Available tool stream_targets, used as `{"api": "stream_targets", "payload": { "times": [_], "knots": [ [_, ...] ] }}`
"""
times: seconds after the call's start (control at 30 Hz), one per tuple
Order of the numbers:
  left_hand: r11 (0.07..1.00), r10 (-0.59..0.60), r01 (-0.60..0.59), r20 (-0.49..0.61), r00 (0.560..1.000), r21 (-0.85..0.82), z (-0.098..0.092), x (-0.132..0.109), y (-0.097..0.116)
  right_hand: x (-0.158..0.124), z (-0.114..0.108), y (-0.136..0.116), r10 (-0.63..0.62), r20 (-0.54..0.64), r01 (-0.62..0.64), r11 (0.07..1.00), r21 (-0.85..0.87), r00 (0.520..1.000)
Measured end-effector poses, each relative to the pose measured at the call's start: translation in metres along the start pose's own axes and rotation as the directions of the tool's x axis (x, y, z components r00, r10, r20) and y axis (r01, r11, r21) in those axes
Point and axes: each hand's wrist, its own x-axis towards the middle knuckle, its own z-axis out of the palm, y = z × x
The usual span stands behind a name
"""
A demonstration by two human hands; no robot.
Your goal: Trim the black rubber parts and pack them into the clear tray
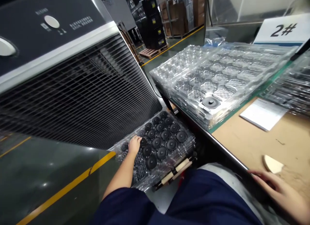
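My left hand (134, 144) reaches down to a clear plastic tray (139, 175) low beside the bench, its fingers closed on a round black part (143, 141) in one of the pockets. Several more round black parts (162, 152) fill the tray's right side, while pockets on its left side hold none. My right hand (273, 186) rests at the bench's front edge, fingers spread and holding nothing. On the bench, a stack of clear trays (218, 73) has a single black disc (211, 102) in its near corner pocket.
A large grey machine with a slatted grille (84, 96) stands at the left. On the bench (232, 134) lie a white paper (263, 113) and a pale wedge-shaped piece (273, 164), with a "2#" sign (283, 29) behind. Black crates (152, 23) stand on a pallet farther back.
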Motion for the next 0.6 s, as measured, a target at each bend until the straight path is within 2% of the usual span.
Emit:
{"api": "stream_targets", "payload": {
  "times": [0.13, 0.2, 0.27, 0.33, 0.37, 0.4, 0.43, 0.5, 0.57, 0.6],
  "knots": [
    [0.995, 0.029, -0.042, -0.132, 0.991, -0.096, 0.001, -0.017, -0.002, -0.003, 0.004, -0.007, 0.033, -0.056, -0.033, 0.999, -0.011, 0.998],
    [0.982, 0.065, -0.094, -0.174, 0.983, -0.162, 0.001, -0.031, 0.006, -0.004, 0.005, -0.011, 0.028, -0.079, -0.03, 0.999, -0.021, 0.996],
    [0.952, 0.148, -0.187, -0.171, 0.974, -0.244, 0.007, -0.049, 0.027, -0.003, 0.006, -0.016, -0.014, -0.092, 0.008, 0.998, -0.061, 0.996],
    [0.888, 0.286, -0.309, -0.115, 0.951, -0.342, 0.02, -0.07, 0.063, -0.002, 0.007, -0.023, -0.064, -0.113, 0.051, 0.992, -0.118, 0.992],
    [0.838, 0.378, -0.37, -0.063, 0.924, -0.4, 0.027, -0.082, 0.085, -0.001, 0.009, -0.028, -0.083, -0.127, 0.064, 0.987, -0.144, 0.988],
    [0.772, 0.486, -0.43, 0.0, 0.874, -0.468, 0.034, -0.094, 0.109, -0.001, 0.01, -0.033, -0.094, -0.14, 0.071, 0.984, -0.164, 0.986],
    [0.697, 0.591, -0.476, 0.054, 0.805, -0.536, 0.041, -0.105, 0.135, -0.001, 0.011, -0.038, -0.098, -0.154, 0.071, 0.982, -0.176, 0.983],
    [0.533, 0.769, -0.519, 0.126, 0.627, -0.669, 0.052, -0.125, 0.189, -0.005, 0.009, -0.05, -0.108, -0.158, 0.076, 0.978, -0.195, 0.982],
    [0.391, 0.872, -0.503, 0.136, 0.469, -0.77, 0.057, -0.137, 0.242, -0.015, -0.002, -0.062, -0.135, -0.134, 0.104, 0.971, -0.214, 0.982],
    [0.339, 0.902, -0.486, 0.13, 0.413, -0.806, 0.058, -0.14, 0.267, -0.023, -0.012, -0.068, -0.15, -0.116, 0.121, 0.967, -0.224, 0.982]
  ]
}}
